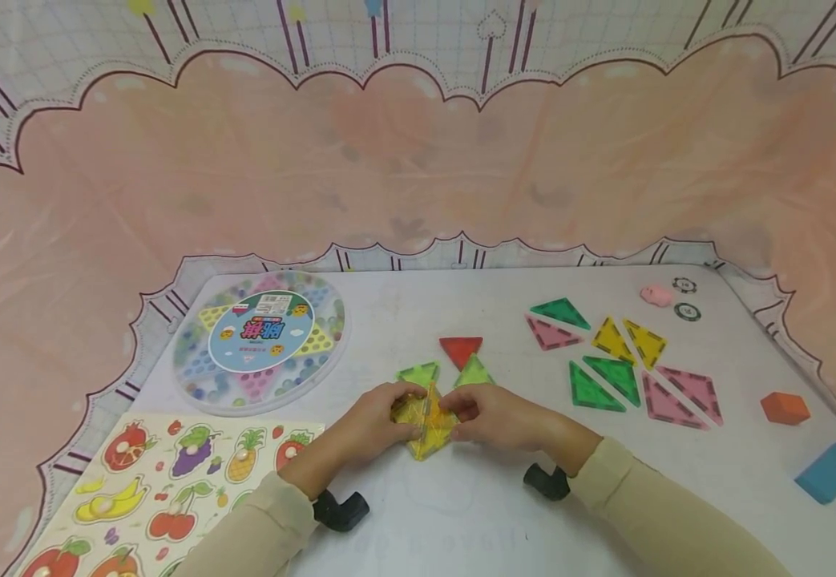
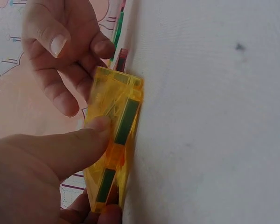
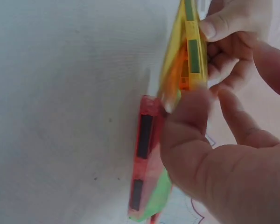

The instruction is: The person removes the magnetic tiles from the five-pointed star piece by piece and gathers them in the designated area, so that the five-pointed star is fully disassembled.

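Observation:
In the head view, my left hand (image 1: 381,417) holds yellow translucent magnetic tiles (image 1: 418,433) low over the table. The left wrist view shows my thumb pressed on the face of a yellow tile (image 2: 105,100), fingers behind it. My right hand (image 1: 497,417) is at the other side of the yellow tiles, its fingers loosely bent and parted. One of its digits (image 3: 189,109) is blurred at the end of a yellow tile in the right wrist view; whether it touches cannot be told. Just beyond lie a red triangular tile (image 1: 461,350) and light green tiles (image 1: 474,373).
Green, pink and yellow triangular tiles (image 1: 598,383) lie to the right. Farther right are an orange block (image 1: 785,408), a blue block (image 1: 831,472), a pink figure (image 1: 656,295) and two round chips (image 1: 687,312). A round game box (image 1: 262,340) and a fruit puzzle board (image 1: 136,497) occupy the left.

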Demonstrator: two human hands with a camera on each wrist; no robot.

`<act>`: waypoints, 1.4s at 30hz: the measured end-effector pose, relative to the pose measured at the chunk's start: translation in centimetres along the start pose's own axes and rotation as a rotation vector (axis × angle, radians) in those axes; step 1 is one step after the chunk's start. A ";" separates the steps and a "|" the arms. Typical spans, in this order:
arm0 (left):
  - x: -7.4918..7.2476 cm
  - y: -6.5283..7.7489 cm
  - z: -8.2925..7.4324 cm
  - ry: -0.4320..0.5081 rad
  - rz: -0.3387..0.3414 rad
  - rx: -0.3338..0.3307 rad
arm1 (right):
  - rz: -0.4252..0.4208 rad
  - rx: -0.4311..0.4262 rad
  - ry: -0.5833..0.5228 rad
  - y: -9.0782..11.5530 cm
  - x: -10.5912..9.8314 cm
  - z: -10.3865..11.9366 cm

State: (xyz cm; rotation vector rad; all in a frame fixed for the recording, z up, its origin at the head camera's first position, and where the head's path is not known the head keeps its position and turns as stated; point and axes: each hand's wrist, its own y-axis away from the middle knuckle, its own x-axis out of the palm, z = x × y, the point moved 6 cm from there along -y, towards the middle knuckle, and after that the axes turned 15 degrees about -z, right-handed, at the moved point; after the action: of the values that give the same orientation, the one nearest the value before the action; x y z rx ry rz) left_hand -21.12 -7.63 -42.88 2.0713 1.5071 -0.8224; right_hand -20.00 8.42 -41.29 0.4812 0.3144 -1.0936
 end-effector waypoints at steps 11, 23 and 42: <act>0.6 -0.4 -0.3 -0.022 -0.015 0.013 | -0.156 0.009 0.128 0.4 -0.7 -0.2; 0.3 -0.1 -0.2 -0.020 -0.019 -0.010 | -0.223 0.036 0.179 5.9 -8.2 -5.2; 0.2 -0.1 0.4 -0.005 -0.017 -0.008 | -0.222 0.225 0.316 12.7 -15.6 -11.7</act>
State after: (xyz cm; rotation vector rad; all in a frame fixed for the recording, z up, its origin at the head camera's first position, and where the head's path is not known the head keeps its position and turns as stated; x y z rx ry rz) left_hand -21.21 -7.68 -43.29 2.0524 1.5245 -0.8261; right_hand -15.35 31.20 -41.16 0.8386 0.5344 -1.2767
